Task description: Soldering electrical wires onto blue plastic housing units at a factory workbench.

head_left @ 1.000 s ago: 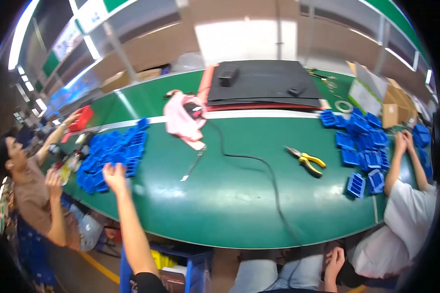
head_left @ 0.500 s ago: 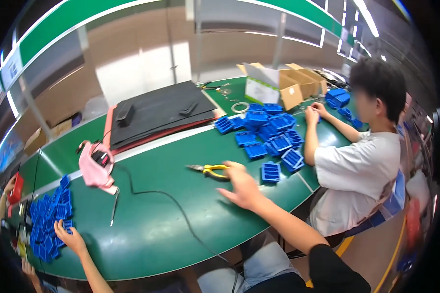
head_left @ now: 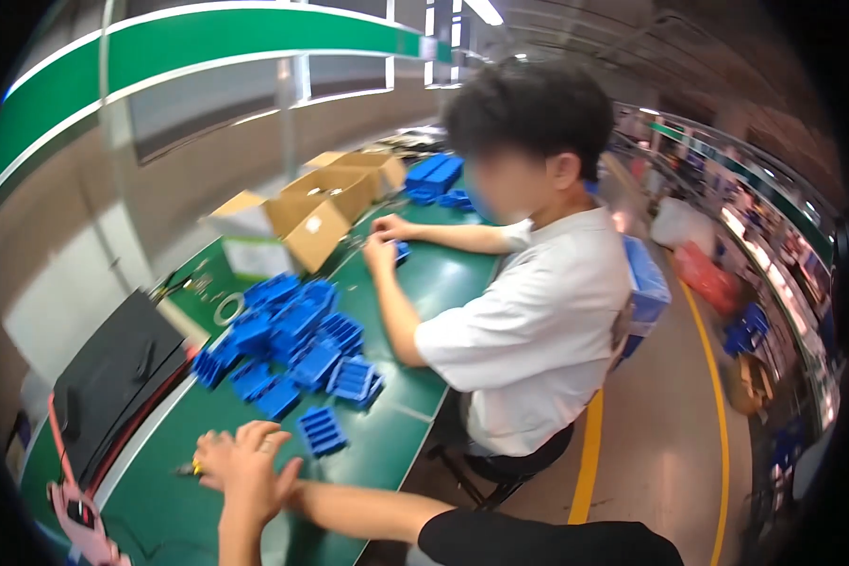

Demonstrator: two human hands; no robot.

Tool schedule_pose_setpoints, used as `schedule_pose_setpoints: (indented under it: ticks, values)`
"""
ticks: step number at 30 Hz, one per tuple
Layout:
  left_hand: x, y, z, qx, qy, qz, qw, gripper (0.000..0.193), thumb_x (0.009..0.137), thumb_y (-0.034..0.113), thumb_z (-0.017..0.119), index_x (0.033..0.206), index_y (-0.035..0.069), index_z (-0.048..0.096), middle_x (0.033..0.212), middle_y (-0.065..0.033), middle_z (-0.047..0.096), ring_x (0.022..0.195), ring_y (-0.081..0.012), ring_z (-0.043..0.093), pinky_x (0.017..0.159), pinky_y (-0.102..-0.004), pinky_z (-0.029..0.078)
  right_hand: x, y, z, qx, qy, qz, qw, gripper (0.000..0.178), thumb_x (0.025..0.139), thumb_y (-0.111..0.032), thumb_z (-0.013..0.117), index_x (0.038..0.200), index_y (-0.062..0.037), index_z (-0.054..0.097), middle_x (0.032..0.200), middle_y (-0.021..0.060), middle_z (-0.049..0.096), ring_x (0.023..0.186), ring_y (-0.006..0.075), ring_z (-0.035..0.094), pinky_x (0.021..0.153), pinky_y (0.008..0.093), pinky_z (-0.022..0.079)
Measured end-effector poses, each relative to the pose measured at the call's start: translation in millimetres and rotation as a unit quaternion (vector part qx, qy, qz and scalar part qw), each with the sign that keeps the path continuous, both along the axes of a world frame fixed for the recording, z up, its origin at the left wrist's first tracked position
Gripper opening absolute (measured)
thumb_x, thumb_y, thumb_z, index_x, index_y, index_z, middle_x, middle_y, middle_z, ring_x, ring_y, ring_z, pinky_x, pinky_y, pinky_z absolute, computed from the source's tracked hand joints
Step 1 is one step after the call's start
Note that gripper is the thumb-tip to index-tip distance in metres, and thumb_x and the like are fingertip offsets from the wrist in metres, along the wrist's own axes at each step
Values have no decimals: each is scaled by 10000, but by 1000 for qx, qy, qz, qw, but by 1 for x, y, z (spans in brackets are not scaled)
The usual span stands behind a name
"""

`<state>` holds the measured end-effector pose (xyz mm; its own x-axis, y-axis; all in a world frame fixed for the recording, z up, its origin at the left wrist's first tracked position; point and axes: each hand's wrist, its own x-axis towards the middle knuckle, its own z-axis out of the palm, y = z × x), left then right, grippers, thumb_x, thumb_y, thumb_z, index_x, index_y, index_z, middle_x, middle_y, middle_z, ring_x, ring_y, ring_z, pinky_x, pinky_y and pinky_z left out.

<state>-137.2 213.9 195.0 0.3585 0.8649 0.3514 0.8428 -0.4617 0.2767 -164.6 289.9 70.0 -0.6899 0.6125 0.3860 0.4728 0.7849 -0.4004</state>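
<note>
My left hand (head_left: pixel 253 476) is raised over the near part of the green table, fingers and thumb apart, holding nothing I can see. It crosses in front of my right hand (head_left: pixel 213 457), whose forearm comes in from the right in a black sleeve. The fingers of my right hand lie at the pliers (head_left: pixel 196 466), of which only the tip and a bit of yellow handle show. Whether they grip the pliers is hidden. Close to my hands, to the right, lies a blue slotted plastic tray (head_left: pixel 322 431). Beyond it is a heap of similar blue trays (head_left: pixel 297 325).
A co-worker (head_left: pixel 538 311) in a white shirt sits at the right, hands on a small blue part. Open cardboard boxes (head_left: pixel 335 193) stand behind the heap. At the left are a black mat (head_left: pixel 113 387) and a pink pouch (head_left: pixel 80 528). A tape roll (head_left: pixel 228 308) lies near the trays.
The view has swung to the right. My left hand has left the blue pile at the far left and now overlaps my right hand, which still is by the pliers.
</note>
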Motion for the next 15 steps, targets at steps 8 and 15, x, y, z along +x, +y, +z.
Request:
schedule_pose_setpoints:
  ticks: [8, 15]
  values:
    - [55, 59, -60, -65, -3, -81, 995, 490, 578, 261, 848, 901, 24, 567, 1181, -161, 552, 1137, -356, 491, 911, -441, 418, 6, -9, 6, 9, 92, 86, 992, 446, 683, -315, 770, 954, 0, 607, 1142, 185, 515, 1169, 330, 446, 997, 436, 366]
    - [26, 42, -48, 47, -44, -44, 997, 401, 607, 224, 777, 916, 51, 589, 1130, -158, 595, 1028, -351, 560, 865, -436, 445, -10, -15, -3, 44, 58, 103, 992, 404, 739, -380, 716, 891, -11, 652, 1160, 195, 521, 1138, 341, 466, 943, 426, 391]
